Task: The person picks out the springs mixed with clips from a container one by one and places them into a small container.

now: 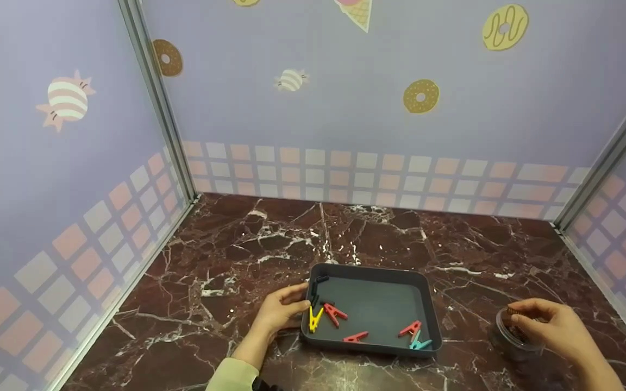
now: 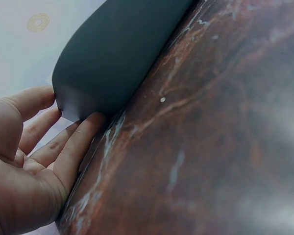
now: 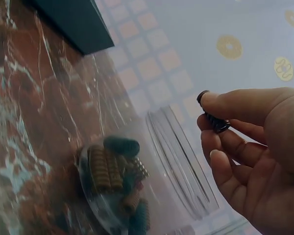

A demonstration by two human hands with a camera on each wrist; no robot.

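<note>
Between thumb and fingers my right hand (image 1: pixel 555 328) pinches a small dark ribbed piece (image 3: pixel 216 119), coil-like in look, whose exact kind I cannot tell. It is held at the mouth of a clear round jar (image 3: pixel 181 161) with several brown and teal ribbed pieces (image 3: pixel 105 169) inside. My left hand (image 1: pixel 280 309) rests its fingers, nearly straight, against the outer left wall of a dark grey tray (image 1: pixel 370 347). In the tray lie a yellow clothespin (image 1: pixel 314 319), red clothespins (image 1: pixel 336 314), a teal clothespin (image 1: pixel 420 342) and small black pieces (image 1: pixel 321 278) along the left wall.
The tray and jar stand on a dark red marbled tabletop (image 1: pixel 269 233), jar to the right of the tray. A patterned back wall (image 1: pixel 345 119) and side walls with metal corner posts (image 1: pixel 163 103) enclose the table.
</note>
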